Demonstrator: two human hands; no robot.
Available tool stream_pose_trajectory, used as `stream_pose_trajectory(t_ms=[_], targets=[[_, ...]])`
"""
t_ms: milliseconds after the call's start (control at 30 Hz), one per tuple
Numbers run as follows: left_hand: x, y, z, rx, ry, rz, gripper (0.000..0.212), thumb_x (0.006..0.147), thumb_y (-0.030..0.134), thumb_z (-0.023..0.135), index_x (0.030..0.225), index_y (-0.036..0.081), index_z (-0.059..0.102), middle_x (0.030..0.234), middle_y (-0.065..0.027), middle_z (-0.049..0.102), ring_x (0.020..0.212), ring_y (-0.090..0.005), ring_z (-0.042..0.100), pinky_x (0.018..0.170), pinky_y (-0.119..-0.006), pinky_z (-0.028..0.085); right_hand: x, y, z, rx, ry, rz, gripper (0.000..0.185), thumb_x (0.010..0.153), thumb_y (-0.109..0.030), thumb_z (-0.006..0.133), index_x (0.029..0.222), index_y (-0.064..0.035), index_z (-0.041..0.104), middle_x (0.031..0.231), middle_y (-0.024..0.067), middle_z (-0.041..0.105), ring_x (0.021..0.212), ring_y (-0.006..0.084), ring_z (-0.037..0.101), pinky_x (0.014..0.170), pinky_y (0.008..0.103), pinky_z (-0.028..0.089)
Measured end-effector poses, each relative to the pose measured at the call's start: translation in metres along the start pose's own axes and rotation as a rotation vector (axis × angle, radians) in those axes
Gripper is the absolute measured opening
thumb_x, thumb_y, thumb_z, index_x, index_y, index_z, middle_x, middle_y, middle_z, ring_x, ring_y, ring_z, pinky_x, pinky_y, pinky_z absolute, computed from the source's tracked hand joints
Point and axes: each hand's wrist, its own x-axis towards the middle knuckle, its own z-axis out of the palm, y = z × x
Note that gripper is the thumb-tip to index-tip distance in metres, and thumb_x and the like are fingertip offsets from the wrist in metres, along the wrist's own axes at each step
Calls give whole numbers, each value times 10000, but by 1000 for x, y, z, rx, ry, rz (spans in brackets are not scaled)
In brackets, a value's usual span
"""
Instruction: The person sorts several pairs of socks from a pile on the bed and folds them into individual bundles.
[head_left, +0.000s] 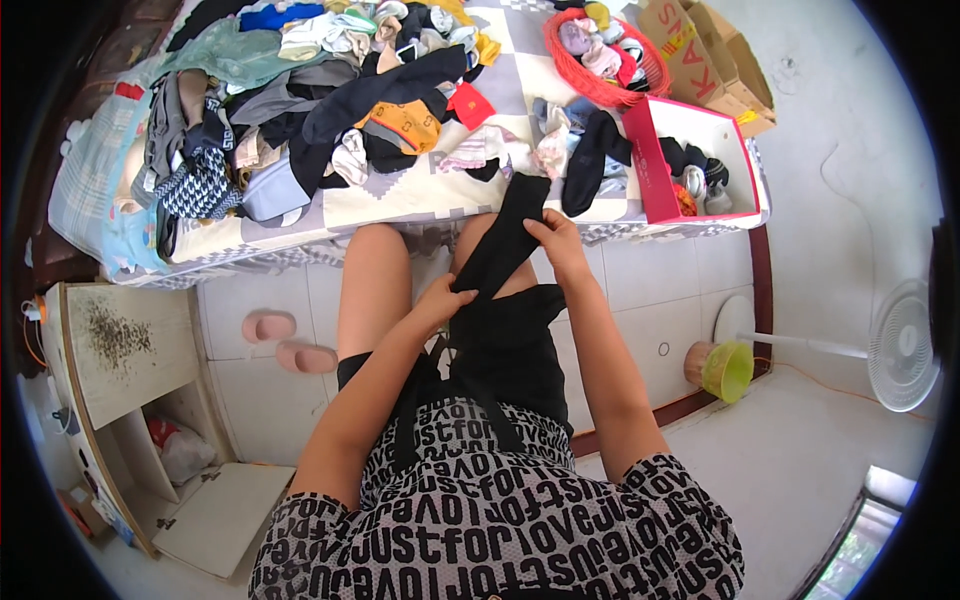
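A long black sock (501, 238) is stretched flat over my thigh, its far end resting at the edge of the bed. My left hand (444, 301) pinches its near end between thumb and fingers. Farther up, my right hand (556, 238) grips the sock's right edge. Just beyond lies another black sock (590, 166) on the patterned bedspread (390, 196), beside a pale crumpled sock (553, 139). To the right, a white-lined box with a red-pink rim (651, 169) holds several bundled socks. Behind it, a red woven basket (555, 56) holds more small garments.
A large heap of mixed clothes (300, 97) covers the left of the bed. A cardboard box (686, 56) stands behind the basket. Pink slippers (270, 326) and an open wooden cabinet (131, 360) are at left; a green bin (727, 373) and white fan (902, 345) are at right.
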Motion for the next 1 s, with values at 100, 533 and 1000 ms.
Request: stream_pose_trajectory(t_ms=[100,533,1000], targets=[[-3,3,-9,-143,123,99,165,770,60,629,908,0,560,897,-110,573,830,-182,543,749,-278,432,-16,-28,4,505,-121,-18,146,780,22,558,870,-92,569,857,-8,614,764,102,568,693,236,438],[-78,41,-2,545,319,965,223,550,-147,530,657,48,554,1003,-73,550,852,-230,547,632,-292,460,-66,25,-74,284,155,133,109,826,-54,517,739,-105,560,824,14,579,834,155,573,822,326,453],[-67,16,-11,252,211,586,315,609,-182,405,748,14,609,1124,-97,552,972,-216,554,808,-273,437,-142,46,-78,-79,-31,370,218,820,-302,637,833,-90,590,817,-12,575,773,109,516,717,256,403]])
